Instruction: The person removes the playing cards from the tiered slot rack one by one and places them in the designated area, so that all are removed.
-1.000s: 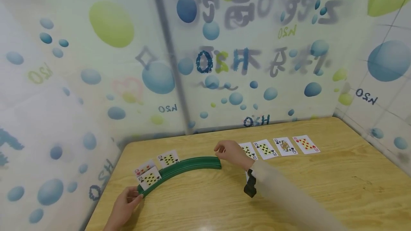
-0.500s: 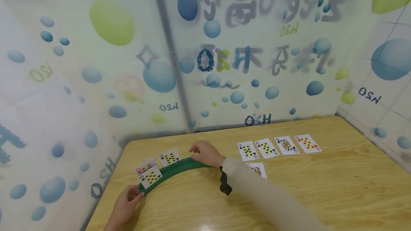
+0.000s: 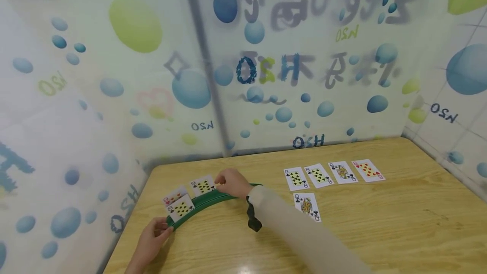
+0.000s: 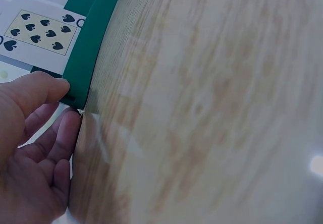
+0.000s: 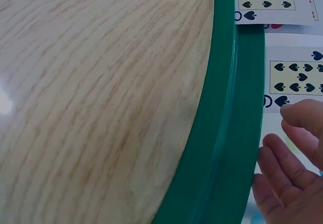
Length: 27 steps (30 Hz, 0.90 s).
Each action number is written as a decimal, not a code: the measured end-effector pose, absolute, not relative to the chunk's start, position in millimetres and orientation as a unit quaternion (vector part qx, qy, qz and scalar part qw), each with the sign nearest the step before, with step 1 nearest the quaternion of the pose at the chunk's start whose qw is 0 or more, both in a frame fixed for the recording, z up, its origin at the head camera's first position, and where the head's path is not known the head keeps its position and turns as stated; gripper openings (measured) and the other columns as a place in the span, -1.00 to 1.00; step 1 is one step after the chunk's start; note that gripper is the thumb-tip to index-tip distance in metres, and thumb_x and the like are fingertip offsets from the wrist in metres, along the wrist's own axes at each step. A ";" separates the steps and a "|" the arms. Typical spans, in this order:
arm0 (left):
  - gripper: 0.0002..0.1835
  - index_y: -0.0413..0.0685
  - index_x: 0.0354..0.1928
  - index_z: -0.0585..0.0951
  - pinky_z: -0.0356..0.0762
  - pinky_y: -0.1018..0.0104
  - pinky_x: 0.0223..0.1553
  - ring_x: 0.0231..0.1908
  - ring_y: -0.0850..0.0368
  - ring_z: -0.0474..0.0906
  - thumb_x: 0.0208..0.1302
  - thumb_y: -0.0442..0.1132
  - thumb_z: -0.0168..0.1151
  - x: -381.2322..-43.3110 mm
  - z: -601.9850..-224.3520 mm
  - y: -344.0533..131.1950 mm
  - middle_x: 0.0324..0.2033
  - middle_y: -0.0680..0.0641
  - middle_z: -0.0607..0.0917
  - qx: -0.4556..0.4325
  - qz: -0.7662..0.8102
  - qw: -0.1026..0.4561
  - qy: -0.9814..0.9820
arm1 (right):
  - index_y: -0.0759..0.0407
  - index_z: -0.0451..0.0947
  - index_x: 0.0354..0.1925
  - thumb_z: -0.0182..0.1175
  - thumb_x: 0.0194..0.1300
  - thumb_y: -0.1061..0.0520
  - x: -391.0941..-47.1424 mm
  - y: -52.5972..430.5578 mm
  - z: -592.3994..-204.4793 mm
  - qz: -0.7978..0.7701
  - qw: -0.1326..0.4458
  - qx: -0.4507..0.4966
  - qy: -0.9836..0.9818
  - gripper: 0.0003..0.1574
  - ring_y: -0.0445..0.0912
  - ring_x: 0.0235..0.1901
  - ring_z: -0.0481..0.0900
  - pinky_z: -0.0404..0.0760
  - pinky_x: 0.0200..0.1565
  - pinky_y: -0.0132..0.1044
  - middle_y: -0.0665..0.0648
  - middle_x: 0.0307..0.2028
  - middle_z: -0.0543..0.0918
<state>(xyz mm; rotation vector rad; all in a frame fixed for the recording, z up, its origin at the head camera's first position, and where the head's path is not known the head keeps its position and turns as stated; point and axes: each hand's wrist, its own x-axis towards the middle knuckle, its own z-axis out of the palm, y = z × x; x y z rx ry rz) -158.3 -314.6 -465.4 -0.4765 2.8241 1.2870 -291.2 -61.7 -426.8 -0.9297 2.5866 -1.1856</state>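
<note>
A curved green card holder (image 3: 209,199) lies on the table, with playing cards standing at its left part. My left hand (image 3: 153,237) pinches its left end, thumb on top, as the left wrist view shows. Nearest that hand stands an eight of spades (image 4: 41,31), partly covering a red heart card (image 3: 175,197). Farther along, at the rear groove, stands a nine of spades (image 5: 298,77). My right hand (image 3: 233,184) is at that card's right edge, fingers loosely bent. Its thumb tip (image 5: 288,110) overlaps the card's lower corner; no grip is plain.
On the right of the wooden table (image 3: 380,223) several cards lie face up in a row, from a club card (image 3: 296,179) to a red heart card (image 3: 368,170). A queen of clubs (image 3: 307,207) lies nearer. A patterned curtain (image 3: 266,117) hangs behind.
My right hand has moved left along the holder, from its right end to the nine of spades, uncovering the queen of clubs. The left hand stays on the holder's end.
</note>
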 end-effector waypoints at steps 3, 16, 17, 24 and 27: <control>-0.65 -0.42 -0.02 0.38 0.46 0.16 -0.23 -0.18 -0.10 0.47 0.21 -0.34 0.13 -157.9 -464.2 -312.7 -0.21 -0.26 0.54 -0.146 0.411 -0.003 0.900 | 0.18 0.60 -0.18 0.20 0.20 0.19 -290.0 -62.1 -428.5 -0.405 0.076 -0.307 0.858 -0.81 -0.12 -0.21 0.52 0.49 -0.18 -0.31 0.06 -0.23 0.60; -0.66 -0.41 -0.03 0.38 0.45 0.20 -0.25 -0.19 -0.08 0.46 0.22 -0.33 0.13 -157.1 -466.7 -313.7 -0.22 -0.25 0.54 -0.148 0.409 -0.007 0.900 | 0.13 0.64 -0.28 0.25 0.14 0.19 -288.2 -67.2 -445.5 -0.447 0.053 -0.281 0.848 -0.88 -0.17 -0.31 0.43 0.44 -0.26 -0.32 -0.02 -0.31 0.55; -0.66 -0.41 -0.04 0.38 0.45 0.20 -0.25 -0.20 -0.08 0.46 0.22 -0.33 0.13 -157.1 -466.9 -313.9 -0.22 -0.25 0.54 -0.148 0.410 -0.007 0.900 | 0.12 0.64 -0.30 0.26 0.14 0.19 -288.5 -67.8 -446.5 -0.447 0.051 -0.278 0.849 -0.89 -0.18 -0.33 0.41 0.43 -0.27 -0.33 -0.03 -0.32 0.54; -0.65 -0.41 -0.02 0.38 0.45 0.21 -0.26 -0.20 -0.08 0.46 0.22 -0.32 0.13 -157.7 -466.9 -313.8 -0.21 -0.26 0.54 -0.154 0.415 -0.003 0.897 | 0.14 0.65 -0.34 0.28 0.11 0.20 -285.6 -71.3 -444.3 -0.444 0.040 -0.261 0.856 -0.92 -0.19 -0.37 0.43 0.44 -0.30 -0.33 -0.01 -0.35 0.55; -0.65 -0.41 -0.02 0.38 0.45 0.20 -0.25 -0.19 -0.09 0.46 0.22 -0.32 0.14 -157.8 -466.9 -313.9 -0.21 -0.26 0.54 -0.151 0.414 -0.003 0.897 | 0.15 0.64 -0.35 0.29 0.11 0.20 -283.0 -71.9 -442.5 -0.445 0.037 -0.253 0.858 -0.93 -0.18 -0.38 0.42 0.44 -0.31 -0.32 0.00 -0.36 0.54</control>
